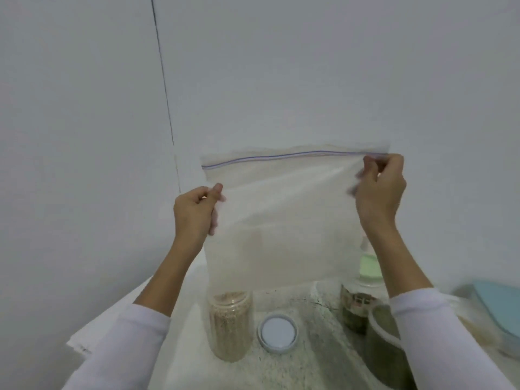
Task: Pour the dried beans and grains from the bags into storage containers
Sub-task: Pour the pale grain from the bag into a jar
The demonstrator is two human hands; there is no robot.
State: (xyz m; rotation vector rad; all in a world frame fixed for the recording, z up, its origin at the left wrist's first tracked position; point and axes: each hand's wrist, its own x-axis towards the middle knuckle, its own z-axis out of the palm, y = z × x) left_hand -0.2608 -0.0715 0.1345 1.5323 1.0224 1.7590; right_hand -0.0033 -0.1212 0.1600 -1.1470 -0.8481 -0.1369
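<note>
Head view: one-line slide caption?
Both hands hold an empty zip bag above a filled jar.

Plain white wall [281,66] fills the upper field, crossed by a thin dark vertical seam [166,94] left of centre. Below, a speckled stone countertop [315,358] meets the wall. Lighting is soft and even.

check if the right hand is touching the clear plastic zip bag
Touching. The head view shows the right hand with its fingers pinching the top right corner of the clear plastic zip bag at its seal.
</note>
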